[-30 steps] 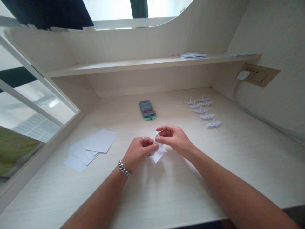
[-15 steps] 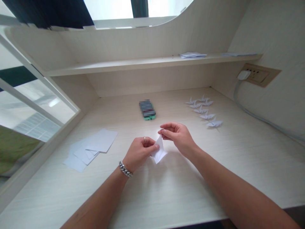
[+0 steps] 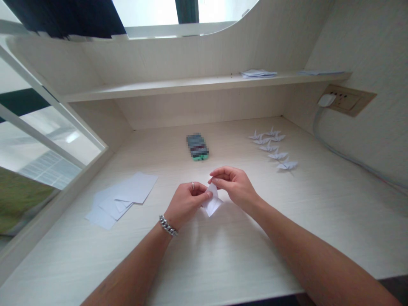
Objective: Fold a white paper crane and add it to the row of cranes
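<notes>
Reaching in from the bottom edge of the frame, your two forearms meet just below the middle of the picture. Your left hand (image 3: 188, 199), with a ring on one finger and a metal chain bracelet (image 3: 167, 225) at the wrist, is closed on the left side of a small folded white paper (image 3: 212, 204), fingertips pinching it. Your right hand (image 3: 234, 185) comes from the lower right and pinches the upper tip of the same paper between thumb and forefinger. The paper sits between the two hands, close above the pale wooden desk (image 3: 223, 255); whether its lower point touches the surface cannot be told.

At the left of the frame, level with your hands, a loose stack of flat white sheets (image 3: 123, 199) lies fanned on the desk. Further up the middle, well apart from your hands, lies a small blurred object with a green edge (image 3: 197, 147). At the right of centre, a row of finished paper cranes (image 3: 272, 146) stands on the desk, running diagonally. Above them, at the upper right, a white plug (image 3: 325, 100) sits in a wall socket panel (image 3: 347, 101), its cable trailing down the wall. Along the upper part of the frame, a shelf (image 3: 159, 89) holds more folded paper (image 3: 258, 74) at its right end.
</notes>
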A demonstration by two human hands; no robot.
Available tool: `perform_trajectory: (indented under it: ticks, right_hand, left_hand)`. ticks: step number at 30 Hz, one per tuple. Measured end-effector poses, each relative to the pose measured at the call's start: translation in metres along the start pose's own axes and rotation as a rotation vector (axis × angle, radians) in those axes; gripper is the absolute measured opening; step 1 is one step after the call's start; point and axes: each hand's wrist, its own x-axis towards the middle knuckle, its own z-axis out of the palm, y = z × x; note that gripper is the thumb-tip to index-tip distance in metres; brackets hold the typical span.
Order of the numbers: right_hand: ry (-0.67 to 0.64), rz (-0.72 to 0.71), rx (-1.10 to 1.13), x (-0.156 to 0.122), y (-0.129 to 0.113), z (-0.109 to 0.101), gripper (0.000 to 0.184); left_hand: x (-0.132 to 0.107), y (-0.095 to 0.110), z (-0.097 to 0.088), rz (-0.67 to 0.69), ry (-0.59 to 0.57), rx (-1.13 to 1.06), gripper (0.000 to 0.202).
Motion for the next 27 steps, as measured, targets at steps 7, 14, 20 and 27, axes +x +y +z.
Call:
perform_trajectory:
  ticks: [7, 14, 20, 27]
  right_hand:
    - [0.000, -0.011, -0.041, -0.0019, 0.0003, -0.0002, 0.027]
    - [0.012, -0.037, -0.149, -0.0009, 0.0030, -0.0007, 0.023]
    - [-0.149, 0.100, -0.117, -0.0024, 0.0014, 0.0014, 0.024]
    - [-0.146, 0.145, -0.040, -0.0031, 0.0016, 0.0024, 0.025]
  left_hand:
    - [-0.0003, 0.0009, 0.0001, -0.004, 0.016, 0.024, 0.015]
    - [-0.0004, 0.0050, 0.0017, 0.006, 0.025, -0.008, 0.019]
    - [-0.0006, 0.0056, 0.0012, 0.047, 0.161, -0.025, 0.022]
    - [0.0010, -0.0009, 0.0009, 0.066, 0.163, -0.120, 0.026]
